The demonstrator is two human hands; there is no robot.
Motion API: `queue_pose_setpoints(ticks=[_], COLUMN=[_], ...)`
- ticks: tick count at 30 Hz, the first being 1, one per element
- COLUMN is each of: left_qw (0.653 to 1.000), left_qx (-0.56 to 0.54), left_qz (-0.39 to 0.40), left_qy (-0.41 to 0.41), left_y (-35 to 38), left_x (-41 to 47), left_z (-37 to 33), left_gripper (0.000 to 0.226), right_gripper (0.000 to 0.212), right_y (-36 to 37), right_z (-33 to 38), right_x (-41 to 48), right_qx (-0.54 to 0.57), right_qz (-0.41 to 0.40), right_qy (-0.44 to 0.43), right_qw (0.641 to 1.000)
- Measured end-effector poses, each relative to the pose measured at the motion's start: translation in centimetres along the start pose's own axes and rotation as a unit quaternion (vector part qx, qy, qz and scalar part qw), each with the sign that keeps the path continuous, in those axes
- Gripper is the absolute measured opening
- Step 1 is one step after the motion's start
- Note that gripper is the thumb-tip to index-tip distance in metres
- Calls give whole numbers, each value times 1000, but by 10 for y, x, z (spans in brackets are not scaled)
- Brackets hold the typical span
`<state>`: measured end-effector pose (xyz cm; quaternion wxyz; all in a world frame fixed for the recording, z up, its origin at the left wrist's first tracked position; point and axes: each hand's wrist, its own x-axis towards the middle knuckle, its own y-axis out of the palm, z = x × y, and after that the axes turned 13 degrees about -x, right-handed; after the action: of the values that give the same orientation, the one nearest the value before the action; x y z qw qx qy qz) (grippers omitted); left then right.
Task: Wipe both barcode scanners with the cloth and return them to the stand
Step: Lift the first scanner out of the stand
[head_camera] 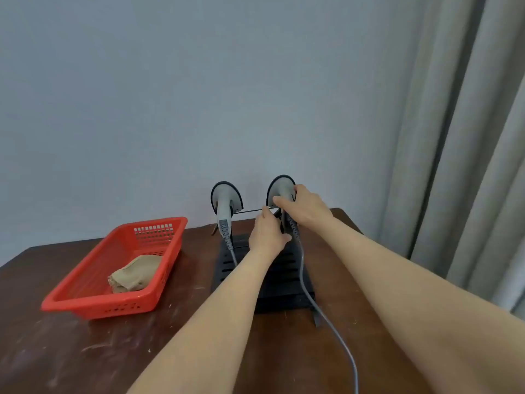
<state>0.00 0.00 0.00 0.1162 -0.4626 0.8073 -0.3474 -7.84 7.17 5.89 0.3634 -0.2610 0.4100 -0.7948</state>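
Two grey barcode scanners with black rims hang side by side on a black slotted stand [284, 277] at the back of the table. The left scanner [225, 199] is untouched. My right hand [305, 207] is wrapped around the neck of the right scanner [279, 187]. My left hand [267, 233] rests just below it, against the stand's thin crossbar and the scanner's handle. A grey cable [321, 305] runs from the right scanner toward me. The beige cloth [136, 275] lies crumpled inside the red basket [85, 304].
The brown wooden table [85, 351] is scuffed and stands against a pale wall. A grey curtain [468, 137] hangs to the right, beyond the table's right edge. The red basket sits left of the stand.
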Motion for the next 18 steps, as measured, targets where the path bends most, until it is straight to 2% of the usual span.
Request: queue_pose_setpoints(ticks=[2, 4, 7, 13, 18], left_qw=[1000, 999, 996, 991, 992], left_qx=[-19, -26, -70, -81, -80], left_qz=[-15, -35, -64, -102, -93], left_qy=[-3, -3, 0, 8, 20], left_y=[2, 8, 17, 21, 20], left_x=[2, 6, 12, 15, 13], left_z=[2, 6, 8, 7, 9], left_gripper=[82, 58, 36, 24, 24], right_gripper=[71, 69, 53, 36, 22], right_y=[1, 1, 5, 8, 12], right_z=[1, 0, 1, 4, 5], right_x=[3, 6, 10, 14, 17], right_qx=[22, 52, 95, 108, 171], right_qz=[-2, 11, 35, 43, 84], right_qy=[13, 30, 50, 57, 78], right_qw=[1000, 998, 994, 992, 979])
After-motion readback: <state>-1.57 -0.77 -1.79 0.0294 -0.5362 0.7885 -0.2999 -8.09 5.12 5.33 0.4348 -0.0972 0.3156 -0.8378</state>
